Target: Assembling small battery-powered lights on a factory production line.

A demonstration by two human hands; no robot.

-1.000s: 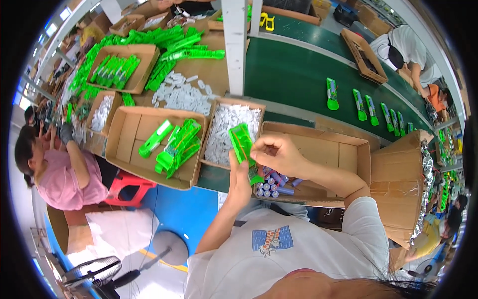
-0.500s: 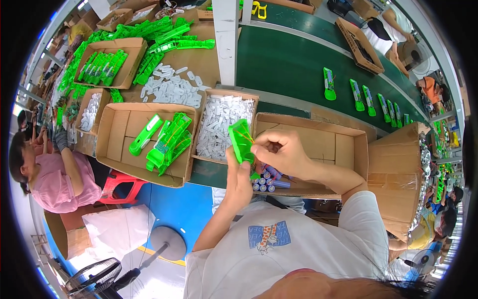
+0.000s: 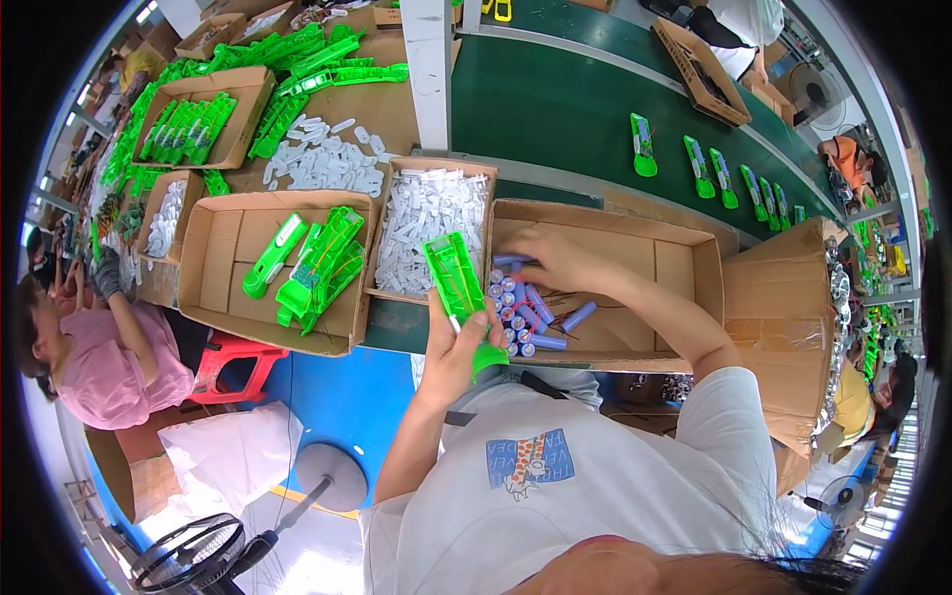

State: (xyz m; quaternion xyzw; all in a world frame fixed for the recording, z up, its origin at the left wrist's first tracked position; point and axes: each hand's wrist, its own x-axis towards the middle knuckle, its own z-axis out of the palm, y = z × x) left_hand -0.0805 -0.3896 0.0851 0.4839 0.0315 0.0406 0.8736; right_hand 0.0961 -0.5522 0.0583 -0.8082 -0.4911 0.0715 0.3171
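My left hand (image 3: 456, 349) is closed around the lower part of a green shell (image 3: 449, 270) with thin wires in it, thumb pressed on its side, holding it tilted up at the near right corner of the narrow carton (image 3: 393, 295) of white parts (image 3: 421, 233). My right hand (image 3: 553, 256) is inside the wide carton (image 3: 664, 288) by its left edge, bent over purple cells (image 3: 536, 307) bunched toward the near left corner; I cannot tell how far those fingers are open or whether they have hold of one. Other green shells (image 3: 325, 263) lie along the right side of the left carton (image 3: 220, 233).
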